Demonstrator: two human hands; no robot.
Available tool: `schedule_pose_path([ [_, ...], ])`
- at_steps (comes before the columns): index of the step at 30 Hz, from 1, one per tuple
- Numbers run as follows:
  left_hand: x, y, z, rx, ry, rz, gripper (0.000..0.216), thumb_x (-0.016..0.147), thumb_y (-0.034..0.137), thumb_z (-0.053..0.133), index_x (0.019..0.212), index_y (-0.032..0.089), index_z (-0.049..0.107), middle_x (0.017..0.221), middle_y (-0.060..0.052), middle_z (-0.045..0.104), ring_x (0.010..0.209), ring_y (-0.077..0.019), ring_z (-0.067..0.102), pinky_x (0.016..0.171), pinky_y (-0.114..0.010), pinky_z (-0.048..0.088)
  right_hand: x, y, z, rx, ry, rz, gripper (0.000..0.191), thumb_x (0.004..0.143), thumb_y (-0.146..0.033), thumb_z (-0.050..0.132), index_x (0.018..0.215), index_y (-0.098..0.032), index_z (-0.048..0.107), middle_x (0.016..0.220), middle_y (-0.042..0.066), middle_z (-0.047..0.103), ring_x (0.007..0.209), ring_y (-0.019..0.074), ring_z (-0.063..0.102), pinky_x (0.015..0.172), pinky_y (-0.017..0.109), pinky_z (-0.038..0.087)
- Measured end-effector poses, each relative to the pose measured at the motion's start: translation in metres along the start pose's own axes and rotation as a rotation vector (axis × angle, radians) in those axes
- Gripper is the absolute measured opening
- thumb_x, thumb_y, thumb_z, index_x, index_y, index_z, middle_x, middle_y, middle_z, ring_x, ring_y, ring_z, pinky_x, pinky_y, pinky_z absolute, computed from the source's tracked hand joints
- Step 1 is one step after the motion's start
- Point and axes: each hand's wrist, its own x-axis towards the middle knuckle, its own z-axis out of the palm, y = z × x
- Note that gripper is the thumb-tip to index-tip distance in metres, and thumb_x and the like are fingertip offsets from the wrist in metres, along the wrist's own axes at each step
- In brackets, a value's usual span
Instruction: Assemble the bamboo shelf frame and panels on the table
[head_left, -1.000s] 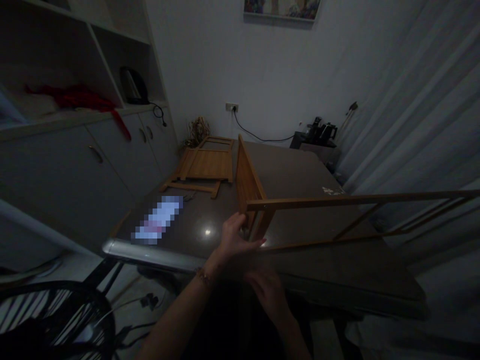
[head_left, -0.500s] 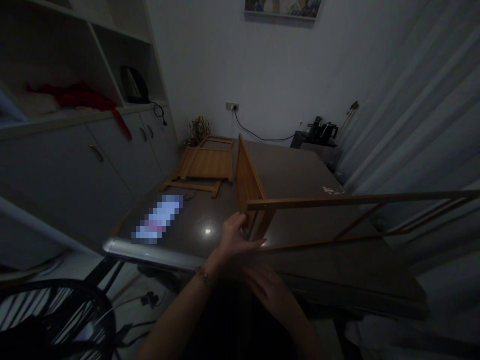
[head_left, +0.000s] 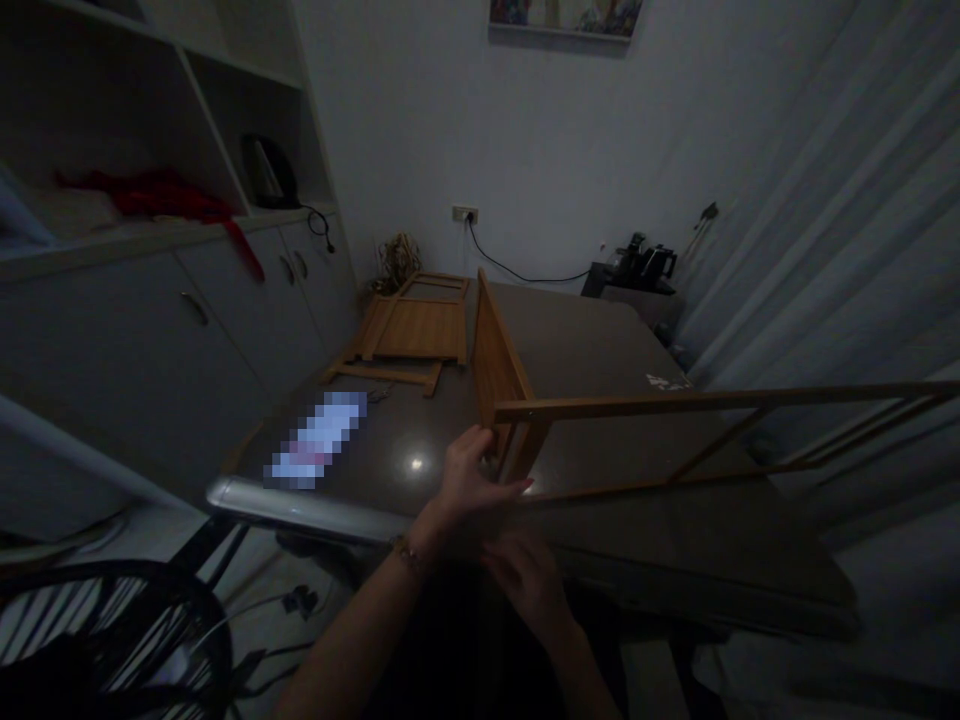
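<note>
A wooden slatted panel (head_left: 496, 345) stands on edge on the table, its near end meeting a long wooden frame (head_left: 622, 405) that reaches off to the right. My left hand (head_left: 466, 475) is closed around the near lower corner of the panel, thumb pointing right past the joint. Lower down, by the table's front edge, my right hand (head_left: 529, 580) has its fingers curled together. Whatever may be between those fingers is too dark to make out. Farther back at left lie more flat wooden panels (head_left: 420, 325).
The brown-topped table (head_left: 585, 330) bears a pixelated bright rectangle (head_left: 319, 440) at left and small white pieces (head_left: 664, 382) at right. A black chair (head_left: 112, 620) stands front left, beside cables on the floor. White cabinets (head_left: 232, 290) line the left; a curtain (head_left: 847, 250) hangs right.
My right hand has shifted slightly and its fingers, stretched out before, are now drawn in. My left hand and the wooden pieces stay in place.
</note>
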Motion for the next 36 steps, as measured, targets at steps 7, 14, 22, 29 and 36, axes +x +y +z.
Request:
schedule_pose_path([
  [7,0.001,-0.002,0.0,-0.009,-0.009,0.019,0.054,0.062,0.062,0.071,0.065,0.021,0.037,0.065,0.002,0.042,0.061,-0.0129,0.04,0.055,-0.025,0.03,0.005,-0.009,-0.009,-0.041,-0.051,0.105,0.021,0.1,-0.023,0.045,0.114,-0.025,0.061,0.095,0.004,0.069,0.087,0.0185,0.066,0.08,0.034,0.054],
  [14,0.002,0.0,-0.001,-0.025,-0.008,0.017,0.053,0.061,0.06,0.073,0.065,0.021,0.037,0.066,0.002,0.043,0.06,-0.0125,0.039,0.053,-0.024,0.029,0.001,-0.006,-0.008,-0.144,0.06,-0.021,0.02,0.1,-0.021,0.046,0.115,-0.023,0.06,0.087,0.004,0.07,0.078,0.0172,0.066,0.069,0.029,0.055],
  [22,0.001,-0.002,-0.001,-0.024,-0.031,0.007,0.051,0.063,0.059,0.073,0.067,0.02,0.04,0.068,0.001,0.044,0.062,-0.0126,0.041,0.054,-0.024,0.031,-0.006,0.005,-0.006,-0.305,0.268,-0.097,0.011,0.097,-0.028,0.055,0.096,-0.022,0.064,0.077,0.002,0.068,0.07,0.0166,0.064,0.068,0.031,0.05],
  [29,0.001,-0.003,0.0,-0.002,-0.006,0.018,0.052,0.061,0.059,0.073,0.066,0.021,0.039,0.067,0.001,0.045,0.062,-0.0129,0.042,0.054,-0.025,0.032,-0.002,0.004,-0.012,-0.428,0.175,-0.064,0.035,0.097,-0.039,0.055,0.067,-0.02,0.052,0.056,-0.002,0.057,0.057,0.0151,0.05,0.063,0.032,0.033],
  [36,0.001,-0.001,-0.001,-0.009,-0.018,0.004,0.053,0.062,0.061,0.072,0.065,0.021,0.037,0.065,0.002,0.042,0.061,-0.0127,0.04,0.054,-0.025,0.03,-0.003,-0.008,-0.001,-0.419,0.101,0.086,0.04,0.1,-0.032,0.05,0.062,-0.021,0.046,0.052,-0.002,0.052,0.058,0.0157,0.048,0.064,0.032,0.028],
])
